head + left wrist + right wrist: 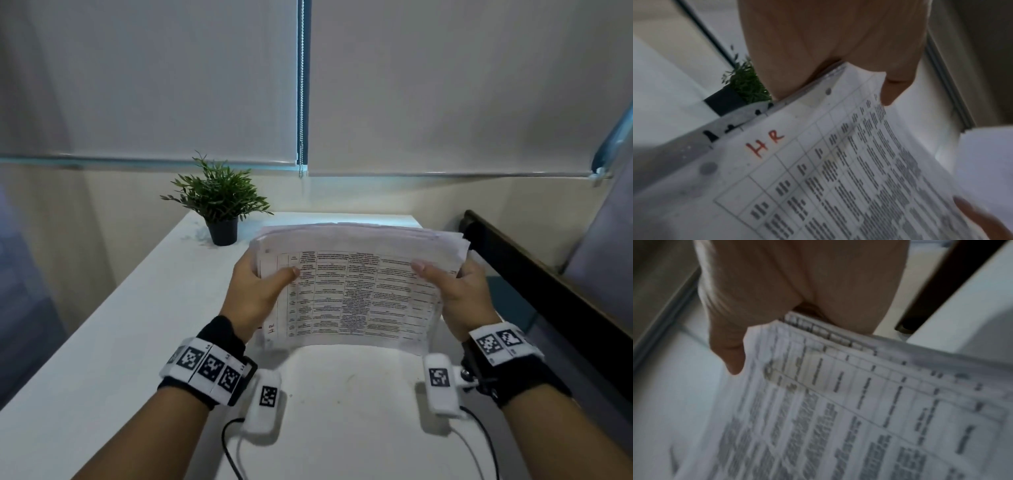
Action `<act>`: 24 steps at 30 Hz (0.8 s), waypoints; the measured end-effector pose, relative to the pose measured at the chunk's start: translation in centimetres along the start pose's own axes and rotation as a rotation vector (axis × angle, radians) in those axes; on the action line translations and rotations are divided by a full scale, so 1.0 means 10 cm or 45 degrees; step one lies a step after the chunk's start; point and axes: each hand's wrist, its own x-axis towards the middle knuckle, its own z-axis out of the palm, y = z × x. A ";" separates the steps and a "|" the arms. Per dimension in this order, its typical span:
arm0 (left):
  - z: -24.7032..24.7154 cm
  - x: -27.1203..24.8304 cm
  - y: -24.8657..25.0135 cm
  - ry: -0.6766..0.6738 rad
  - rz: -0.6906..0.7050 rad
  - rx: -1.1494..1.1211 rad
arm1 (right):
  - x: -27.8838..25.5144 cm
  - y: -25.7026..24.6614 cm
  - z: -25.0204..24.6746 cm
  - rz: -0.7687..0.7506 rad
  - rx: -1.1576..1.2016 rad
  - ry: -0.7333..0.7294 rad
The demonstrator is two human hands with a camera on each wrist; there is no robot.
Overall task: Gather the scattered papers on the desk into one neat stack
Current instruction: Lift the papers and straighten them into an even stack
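A thick stack of printed papers (352,291) with tables of text is held up above the white desk (120,342), its lower edge just over the surface. My left hand (260,287) grips its left edge, thumb on the front sheet, fingers hidden behind. My right hand (455,291) grips the right edge the same way. In the left wrist view the stack of papers (838,178) shows a red "HR" mark, with my left hand (838,48) clamped on its edge. The right wrist view is blurred; the stack of papers (838,410) sits in my right hand (797,296).
A small green potted plant (221,205) stands at the desk's far left. Roller blinds (154,78) with a bead chain cover the wall behind. A dark wooden rail (548,274) runs along the right side of the desk.
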 end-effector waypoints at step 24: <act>0.21 0.07 0.30 0.304 -0.089 -0.132 | 0.06 -0.14 0.11 0.057 -0.214 0.413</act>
